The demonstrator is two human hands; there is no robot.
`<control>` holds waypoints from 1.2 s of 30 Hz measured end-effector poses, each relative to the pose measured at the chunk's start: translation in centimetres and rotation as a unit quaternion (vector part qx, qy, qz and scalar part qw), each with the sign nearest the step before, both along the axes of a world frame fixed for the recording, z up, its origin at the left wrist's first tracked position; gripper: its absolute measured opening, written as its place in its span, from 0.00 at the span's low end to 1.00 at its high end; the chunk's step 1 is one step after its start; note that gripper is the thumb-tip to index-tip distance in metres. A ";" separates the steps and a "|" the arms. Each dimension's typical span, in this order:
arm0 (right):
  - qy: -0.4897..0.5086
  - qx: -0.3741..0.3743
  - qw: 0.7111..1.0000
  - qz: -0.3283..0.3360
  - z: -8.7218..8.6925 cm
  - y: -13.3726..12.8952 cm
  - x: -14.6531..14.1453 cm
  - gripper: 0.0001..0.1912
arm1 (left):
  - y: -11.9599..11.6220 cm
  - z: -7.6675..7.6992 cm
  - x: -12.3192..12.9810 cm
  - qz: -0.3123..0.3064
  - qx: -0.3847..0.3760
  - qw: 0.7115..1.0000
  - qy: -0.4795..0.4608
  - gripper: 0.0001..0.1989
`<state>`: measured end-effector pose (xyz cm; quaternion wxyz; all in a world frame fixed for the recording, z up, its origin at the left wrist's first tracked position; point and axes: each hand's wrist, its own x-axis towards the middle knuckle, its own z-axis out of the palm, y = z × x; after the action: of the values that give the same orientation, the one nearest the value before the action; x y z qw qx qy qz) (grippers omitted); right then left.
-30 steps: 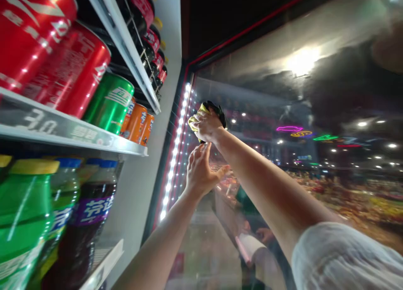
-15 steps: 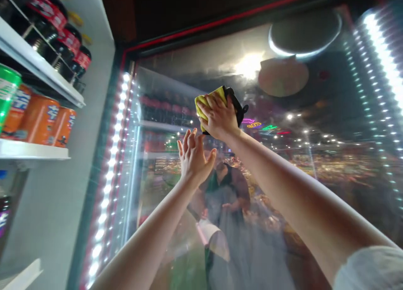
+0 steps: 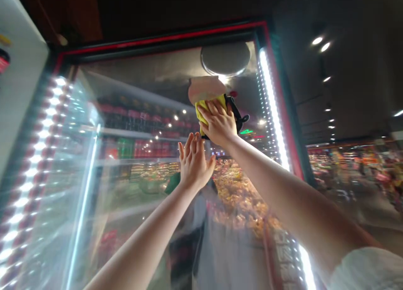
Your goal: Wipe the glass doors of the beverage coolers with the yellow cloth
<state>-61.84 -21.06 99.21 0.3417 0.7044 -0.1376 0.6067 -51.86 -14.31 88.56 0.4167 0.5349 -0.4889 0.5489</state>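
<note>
My right hand (image 3: 221,124) presses a folded yellow cleaning cloth (image 3: 200,108) with a black edge and a small black loop against the glass door (image 3: 135,86). Its fingers lie over the cloth. Just below and to the left, my left hand (image 3: 195,164) is raised with its fingers apart and nothing in it. It is at or close to the glass; I cannot tell whether it touches. Reflections of shelves, lights and a blurred person cover the pane. A round pale sticker-like patch (image 3: 208,88) shows just above the cloth.
Bright LED strips run down the left (image 3: 40,145) and right (image 3: 273,109) sides of the door's red-lined dark frame (image 3: 163,34). A pale cabinet wall (image 3: 20,46) stands at far left. Beyond the right edge, a blurred store aisle (image 3: 355,164) shows under ceiling lights.
The view has swung to the right, so the shelves of cans and bottles have mostly left the picture and the door's right edge shows. Both hands keep nearly the same place in view.
</note>
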 end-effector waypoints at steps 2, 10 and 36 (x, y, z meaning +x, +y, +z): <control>0.007 0.006 1.000 -0.011 0.0 -1.4 -2.7 0.30 | -1.6 -0.3 -2.6 -0.006 -0.007 1.000 -0.007 0.28; -0.063 0.051 0.997 0.020 -1.3 -4.0 -6.7 0.30 | -3.8 -2.9 -9.2 0.038 0.034 0.998 -0.021 0.31; 0.019 0.036 0.998 0.045 3.8 -3.0 -20.7 0.17 | 5.6 -9.8 -21.8 0.212 0.241 0.945 0.057 0.33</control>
<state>-82.57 -24.07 103.05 0.2907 0.7332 -0.1211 0.6028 -73.62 -8.75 78.75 0.1769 0.7410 -0.4570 0.4592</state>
